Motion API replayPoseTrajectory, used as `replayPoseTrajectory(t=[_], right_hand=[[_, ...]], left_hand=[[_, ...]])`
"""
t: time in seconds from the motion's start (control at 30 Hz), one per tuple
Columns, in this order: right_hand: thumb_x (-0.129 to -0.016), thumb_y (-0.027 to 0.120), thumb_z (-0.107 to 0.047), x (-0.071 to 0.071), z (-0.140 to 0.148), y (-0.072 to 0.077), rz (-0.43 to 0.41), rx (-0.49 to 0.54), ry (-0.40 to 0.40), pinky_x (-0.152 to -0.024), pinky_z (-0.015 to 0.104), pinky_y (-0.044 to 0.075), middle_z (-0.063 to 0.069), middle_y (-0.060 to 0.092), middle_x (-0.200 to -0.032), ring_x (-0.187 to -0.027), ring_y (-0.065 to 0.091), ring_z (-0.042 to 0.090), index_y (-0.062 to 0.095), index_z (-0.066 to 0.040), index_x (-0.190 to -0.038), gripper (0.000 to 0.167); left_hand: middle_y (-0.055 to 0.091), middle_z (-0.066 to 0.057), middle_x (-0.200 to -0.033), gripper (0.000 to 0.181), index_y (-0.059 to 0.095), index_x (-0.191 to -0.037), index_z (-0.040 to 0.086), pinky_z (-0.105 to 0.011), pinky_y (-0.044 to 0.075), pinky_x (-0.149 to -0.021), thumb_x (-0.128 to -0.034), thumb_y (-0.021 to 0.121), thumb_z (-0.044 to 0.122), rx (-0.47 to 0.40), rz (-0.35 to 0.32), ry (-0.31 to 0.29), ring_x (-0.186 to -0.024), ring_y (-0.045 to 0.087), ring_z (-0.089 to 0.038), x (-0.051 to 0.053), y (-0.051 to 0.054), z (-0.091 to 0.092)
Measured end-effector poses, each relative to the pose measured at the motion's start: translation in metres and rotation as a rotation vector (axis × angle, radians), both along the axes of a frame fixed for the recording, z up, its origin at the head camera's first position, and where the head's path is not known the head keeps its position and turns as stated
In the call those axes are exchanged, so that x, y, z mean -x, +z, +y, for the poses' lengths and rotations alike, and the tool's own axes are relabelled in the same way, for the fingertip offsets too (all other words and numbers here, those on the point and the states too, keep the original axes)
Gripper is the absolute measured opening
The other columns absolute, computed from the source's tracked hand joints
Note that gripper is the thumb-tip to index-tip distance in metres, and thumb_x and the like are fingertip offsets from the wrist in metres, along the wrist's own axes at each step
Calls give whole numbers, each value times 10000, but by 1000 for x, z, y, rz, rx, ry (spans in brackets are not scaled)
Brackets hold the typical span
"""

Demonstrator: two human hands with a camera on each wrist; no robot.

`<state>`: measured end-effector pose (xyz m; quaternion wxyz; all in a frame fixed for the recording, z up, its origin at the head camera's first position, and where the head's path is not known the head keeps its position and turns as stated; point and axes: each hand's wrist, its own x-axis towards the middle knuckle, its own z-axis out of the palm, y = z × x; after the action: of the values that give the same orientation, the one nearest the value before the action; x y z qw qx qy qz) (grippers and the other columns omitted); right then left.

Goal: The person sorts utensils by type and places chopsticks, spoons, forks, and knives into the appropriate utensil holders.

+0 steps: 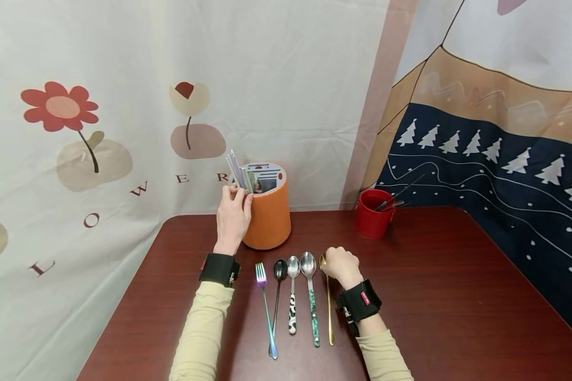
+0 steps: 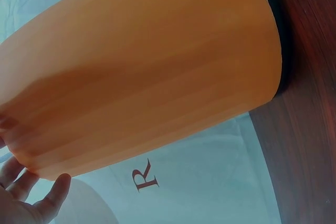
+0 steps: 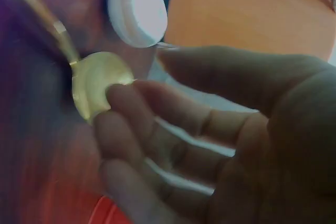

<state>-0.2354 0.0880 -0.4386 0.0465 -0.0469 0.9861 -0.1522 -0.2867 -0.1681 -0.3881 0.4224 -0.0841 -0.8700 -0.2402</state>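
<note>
At the rim of an orange canister [image 1: 269,225], my left hand [image 1: 233,221] touches the upper side with its fingertips, close to a bundle of clear, pale strips [image 1: 240,177] sticking out. The left wrist view shows those fingers [image 2: 59,195] spread at the rim. My right hand [image 1: 341,265] is over the bowl end of a gold spoon [image 1: 330,312]. In the right wrist view its fingers are bent at the spoon's bowl [image 3: 100,77], with the thumb apart; contact is hard to tell. Left of the gold spoon lie a green-handled spoon [image 1: 313,307] and a spotted-handled spoon [image 1: 293,312].
Farther left are a black spoon [image 1: 280,271] and a rainbow-coloured fork [image 1: 266,301], their handle ends crossing. A small red bucket [image 1: 371,221] with thin utensils inside stands at the back right of the dark red table [image 1: 457,296]. Printed cloth [image 1: 305,95] hangs behind.
</note>
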Motion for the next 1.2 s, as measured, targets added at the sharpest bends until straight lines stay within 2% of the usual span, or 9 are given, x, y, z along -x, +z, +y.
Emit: replayPoseTrajectory(t=[0.07,0.13,0.3,0.4,0.63,0.87,1.07,1.2], right_hand=[[-807,669,-210,-2,2,-3,-26,-27,-32,-547,395,468,125,642,-771,-658,585,265,650,-58,-747,165],[-800,690,-231,-3,3,-5,-63,-32,-56,-564,402,482,128,650,-763,-637,613,264,655,-48,-799,186],[-805,689,-238,-4,2,-11,-152,-12,-74,-513,348,444,65,608,-539,-458,599,172,603,-75,-704,211],[-802,696,-228,-4,2,-14,-164,-6,-64,-498,342,437,62,607,-491,-424,587,153,587,-80,-678,222],[-774,717,-174,-3,1,-18,-184,36,-60,-502,341,451,71,628,-500,-412,599,140,594,-58,-715,179],[-778,693,-124,-3,1,-20,-215,95,-40,-460,295,470,66,639,-499,-415,613,145,599,-51,-682,153],[-784,686,-95,-2,3,-22,-235,182,4,-454,256,494,53,620,-476,-396,602,126,595,-16,-760,123],[-794,687,-90,0,2,-22,-242,200,28,-455,248,501,51,618,-479,-391,593,114,596,-8,-765,126]], left_hand=[[481,-191,-1093,273,607,-976,58,-483,536,-752,-999,475,296,-2,-3,1,-968,614,-354,0,0,-1],[479,-191,-1093,276,606,-981,59,-484,535,-738,-999,474,300,-4,-1,2,-963,614,-355,0,0,-1],[475,-191,-1095,277,603,-986,61,-489,533,-711,-1001,468,302,-3,0,2,-949,612,-357,0,1,-2],[475,-194,-1096,277,601,-980,58,-487,534,-723,-1003,463,297,3,-6,-2,-966,612,-355,-1,0,-2],[469,-187,-1090,274,596,-975,60,-482,532,-751,-1002,466,299,-1,-14,6,-958,608,-348,-1,0,-1],[475,-190,-1086,262,600,-969,57,-480,534,-727,-996,483,290,1,-1,-3,-942,613,-349,-1,1,0],[466,-186,-1084,280,594,-972,58,-481,531,-725,-1002,465,306,2,-17,2,-922,606,-352,-1,0,0],[468,-190,-1082,290,594,-971,55,-482,531,-739,-1003,461,311,2,-17,-1,-926,605,-358,-1,0,0]])
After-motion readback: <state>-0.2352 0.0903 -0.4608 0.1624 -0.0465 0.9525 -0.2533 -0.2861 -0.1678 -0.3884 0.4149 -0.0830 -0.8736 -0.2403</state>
